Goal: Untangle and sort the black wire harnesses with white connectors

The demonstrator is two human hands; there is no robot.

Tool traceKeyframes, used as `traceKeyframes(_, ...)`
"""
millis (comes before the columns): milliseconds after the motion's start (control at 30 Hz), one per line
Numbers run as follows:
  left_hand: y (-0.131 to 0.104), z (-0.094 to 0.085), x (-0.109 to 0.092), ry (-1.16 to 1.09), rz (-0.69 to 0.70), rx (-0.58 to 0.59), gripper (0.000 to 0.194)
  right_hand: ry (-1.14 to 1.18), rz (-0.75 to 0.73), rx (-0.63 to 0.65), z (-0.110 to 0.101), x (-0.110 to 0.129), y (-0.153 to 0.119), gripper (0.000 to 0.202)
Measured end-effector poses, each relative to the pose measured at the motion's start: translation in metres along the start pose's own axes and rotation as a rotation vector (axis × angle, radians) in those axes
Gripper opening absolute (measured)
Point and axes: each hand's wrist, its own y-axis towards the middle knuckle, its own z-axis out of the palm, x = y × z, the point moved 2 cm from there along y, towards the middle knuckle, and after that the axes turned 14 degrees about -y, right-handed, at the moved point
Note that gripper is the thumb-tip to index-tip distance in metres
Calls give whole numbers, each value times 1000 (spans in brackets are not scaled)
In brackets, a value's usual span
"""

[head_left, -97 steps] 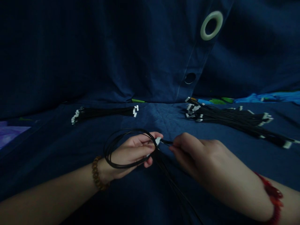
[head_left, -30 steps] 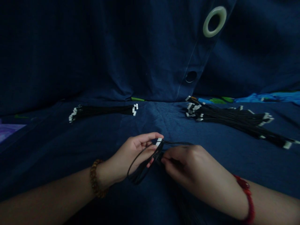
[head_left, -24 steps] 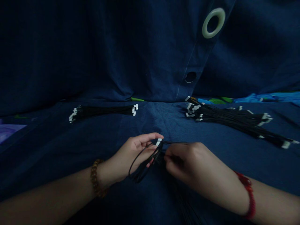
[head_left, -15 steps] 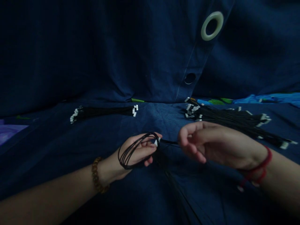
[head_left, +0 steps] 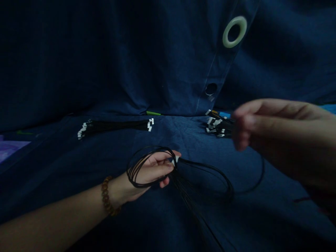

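Observation:
My left hand [head_left: 157, 169] pinches a bunch of thin black cables [head_left: 219, 171] by a white connector [head_left: 175, 160] between thumb and fingers. Loops of cable lie over that hand, another loop reaches right, and loose strands trail down toward the front. Raised at the right, my right hand [head_left: 273, 126] is blurred, its thumb and fingers pressed together. One strand curves up from the right-hand loop to its fingers; the strand's end is hidden there.
A straight bundle of black cables with white connectors [head_left: 118, 125] lies at the back left. Another cable pile [head_left: 216, 124] at the back right is partly hidden by my right hand. Dark blue cloth [head_left: 168, 63] with a pale ring [head_left: 224, 35] hangs behind.
My right hand has moved up and to the right, drawing a strand with it. The cables right of my left hand now spread into a wide loop. My left hand has barely moved.

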Motion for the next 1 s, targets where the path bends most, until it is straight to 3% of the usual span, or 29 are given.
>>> traceKeyframes(100, -2, 1, -2, -25, -16, 20, 31, -1, -1, 193, 21, 10, -12, 12)
traceKeyframes(233, -4, 2, -4, -72, -11, 63, 30, -373, -96, 22, 40, 18, -24, 9)
traceKeyframes(333, -5, 3, -5, -99, -16, 60, 31, -499, -154, -24, 47, 16, -28, 9)
traceKeyframes(733, -5, 3, -5, -92, -26, 35, 33, -593, -183, 4, 51, 15, -28, 15)
traceKeyframes(1000, -9, 3, -8, 51, 19, 52, 33, -601, -166, 28, 53, 15, -28, 14)
